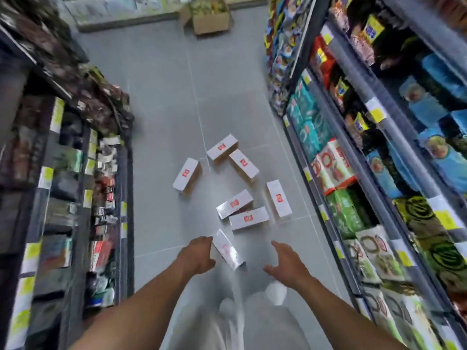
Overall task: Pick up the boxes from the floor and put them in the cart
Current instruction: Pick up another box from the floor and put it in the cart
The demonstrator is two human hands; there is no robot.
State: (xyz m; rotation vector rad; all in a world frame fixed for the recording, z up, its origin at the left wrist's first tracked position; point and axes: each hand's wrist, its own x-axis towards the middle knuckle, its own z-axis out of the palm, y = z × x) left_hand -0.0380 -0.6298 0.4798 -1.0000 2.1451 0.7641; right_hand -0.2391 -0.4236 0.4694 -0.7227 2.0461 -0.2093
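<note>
Several white boxes with red labels lie scattered on the grey tiled floor of a shop aisle. The nearest box [228,250] lies between my two hands. My left hand [198,253] is beside its left edge, fingers apart, perhaps touching it. My right hand [284,258] hovers open to the right of it, clear of the box. Further on lie a pair of boxes [249,218] [235,203], one near the right shelf [278,198], one on the left [187,175], and two at the back [222,149] [243,164]. No cart is in view.
Stocked shelves [75,173] line the aisle's left side and packets fill the shelves [366,173] on the right. An open cardboard carton [211,18] stands at the aisle's far end. My legs and white shoes [276,291] are below my hands.
</note>
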